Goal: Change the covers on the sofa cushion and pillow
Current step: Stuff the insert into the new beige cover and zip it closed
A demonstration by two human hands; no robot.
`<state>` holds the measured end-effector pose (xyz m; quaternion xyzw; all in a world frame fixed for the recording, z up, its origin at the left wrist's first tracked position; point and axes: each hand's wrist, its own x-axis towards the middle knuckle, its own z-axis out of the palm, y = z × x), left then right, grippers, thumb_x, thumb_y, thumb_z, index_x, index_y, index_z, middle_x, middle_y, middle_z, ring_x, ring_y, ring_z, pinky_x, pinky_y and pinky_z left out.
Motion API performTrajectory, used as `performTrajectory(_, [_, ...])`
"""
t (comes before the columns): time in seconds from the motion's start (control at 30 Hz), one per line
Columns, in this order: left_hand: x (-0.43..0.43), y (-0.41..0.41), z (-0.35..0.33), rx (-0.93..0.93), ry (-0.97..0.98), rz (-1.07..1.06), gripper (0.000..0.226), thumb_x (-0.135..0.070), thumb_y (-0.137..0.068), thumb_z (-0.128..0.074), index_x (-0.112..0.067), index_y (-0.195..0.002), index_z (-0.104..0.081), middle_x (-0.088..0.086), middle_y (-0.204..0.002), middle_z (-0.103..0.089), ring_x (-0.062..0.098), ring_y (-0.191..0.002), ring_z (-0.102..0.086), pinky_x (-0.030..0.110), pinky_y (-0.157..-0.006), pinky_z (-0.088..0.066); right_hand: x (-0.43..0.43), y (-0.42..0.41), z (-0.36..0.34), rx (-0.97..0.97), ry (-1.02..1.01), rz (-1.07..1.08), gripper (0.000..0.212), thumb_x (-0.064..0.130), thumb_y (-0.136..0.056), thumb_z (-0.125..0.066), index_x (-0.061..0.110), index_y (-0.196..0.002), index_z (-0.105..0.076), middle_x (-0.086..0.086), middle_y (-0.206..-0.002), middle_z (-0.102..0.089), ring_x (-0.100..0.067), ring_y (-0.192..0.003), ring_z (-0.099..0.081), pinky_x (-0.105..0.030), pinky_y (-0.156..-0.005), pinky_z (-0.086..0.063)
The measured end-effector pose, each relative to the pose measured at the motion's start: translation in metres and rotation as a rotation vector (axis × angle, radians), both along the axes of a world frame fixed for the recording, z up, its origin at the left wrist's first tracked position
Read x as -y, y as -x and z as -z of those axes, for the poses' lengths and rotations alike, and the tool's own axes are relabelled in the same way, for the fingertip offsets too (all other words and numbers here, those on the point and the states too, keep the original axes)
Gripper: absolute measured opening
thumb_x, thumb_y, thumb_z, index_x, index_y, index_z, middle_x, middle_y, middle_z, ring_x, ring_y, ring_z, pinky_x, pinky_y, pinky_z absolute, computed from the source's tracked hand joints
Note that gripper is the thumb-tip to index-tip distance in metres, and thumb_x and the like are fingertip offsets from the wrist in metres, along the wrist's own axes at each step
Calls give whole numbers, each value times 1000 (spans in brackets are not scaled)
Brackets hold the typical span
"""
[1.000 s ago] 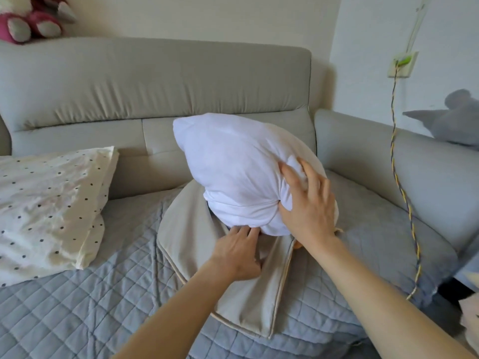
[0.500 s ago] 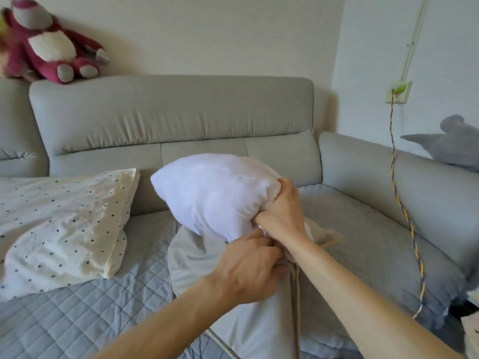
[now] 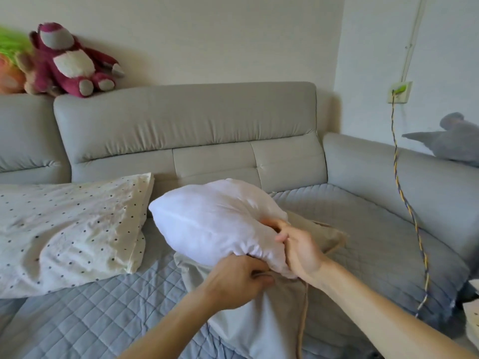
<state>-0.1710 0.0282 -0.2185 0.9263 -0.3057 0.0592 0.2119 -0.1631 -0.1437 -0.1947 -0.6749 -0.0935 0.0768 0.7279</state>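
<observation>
The left hand [image 3: 237, 279] curls its fingers on the mouth of the flat beige fabric cushion cover [image 3: 274, 322]. Close beside it, the right hand [image 3: 298, 251] grips the bunched end of the plump white cushion insert [image 3: 212, 218]. The insert sits mostly outside the cover, above the quilted grey-blue sofa seat mat [image 3: 85, 317]. A cream polka-dot pillow [image 3: 70, 229] lies to the left.

left of left hand [image 3: 236, 281]: bare quilted seat [image 3: 85, 314], then dotted pillow [image 3: 70, 229] | ahead: white insert [image 3: 212, 221], backrest [image 3: 186, 120] | right of right hand [image 3: 300, 252]: open seat, hanging cable [image 3: 395, 151] | under: beige cover [image 3: 272, 314]
</observation>
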Motion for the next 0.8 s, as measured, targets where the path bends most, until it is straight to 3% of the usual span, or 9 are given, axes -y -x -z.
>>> performTrajectory(0.03, [-2,0,-1,-44,31,-13,27,-47,-89,-54,-31,-100,-71,-11,-99,-72,9,-92,-62,31,-82,-50,11,6,-3,99,92,-13,51,20,-67,-57,23,-117,-67,-6,-127,-64,-16,-122,-57,-29,-104,-42])
performTrajectory(0.13, [-1,1,-6,-29,65,-7,33,-51,-87,-45,-38,-108,-66,-15,-107,-70,10,-101,-63,34,-83,-51,27,13,1,584,805,240,43,44,-73,-64,58,-113,-59,26,-128,-45,2,-121,-38,-22,-101,-31])
performTrajectory(0.2, [2,3,-12,-8,18,-15,31,-50,-89,-45,-35,-104,-68,-11,-106,-70,15,-99,-63,36,-82,-51,23,10,-1,600,1037,322,48,56,-73,-62,62,-119,-49,28,-120,-42,-6,-112,-33,-30,-96,-33])
performTrajectory(0.27, [-1,8,-17,31,-54,-22,24,-43,-94,-50,-30,-101,-70,-8,-103,-69,18,-97,-62,34,-80,-49,13,-1,-2,543,993,240,44,46,-74,-70,45,-115,-55,18,-110,-50,-13,-104,-45,-31,-85,-43])
performTrajectory(0.33, [-6,16,-20,131,-114,-9,24,-41,-97,-49,-29,-101,-69,-7,-101,-67,18,-97,-60,32,-75,-46,-5,-14,0,538,1025,180,28,37,-75,-69,30,-96,-53,10,-99,-58,-18,-93,-55,-32,-72,-44])
performTrajectory(0.5, [-23,23,-20,305,-163,-124,35,-45,-98,-35,-25,-100,-64,-6,-100,-62,20,-93,-60,34,-71,-45,-53,-48,9,357,1051,87,13,29,-65,-59,24,-72,-49,3,-79,-61,-26,-85,-57,-34,-70,-44])
performTrajectory(0.6, [-39,9,-21,400,-213,-39,29,-42,-91,-43,-27,-79,-64,-9,-81,-63,18,-80,-60,32,-70,-43,-59,-55,7,247,1066,-71,8,28,-80,-59,22,-83,-63,2,-82,-67,-22,-89,-61,-33,-73,-47])
performTrajectory(0.73, [-10,20,-13,437,-212,176,6,-28,-65,-72,-26,-66,-66,-9,-67,-62,16,-74,-58,25,-72,-49,-58,-63,0,50,980,-180,32,21,-91,-54,23,-122,-63,4,-111,-65,-21,-107,-58,-26,-79,-44])
performTrajectory(0.8, [-4,15,-10,344,-83,134,9,-28,-77,-62,-23,-72,-69,-5,-71,-65,20,-76,-59,33,-73,-55,-66,-62,4,114,831,-83,17,12,-91,-52,23,-100,-60,4,-90,-60,-20,-89,-56,-32,-79,-43])
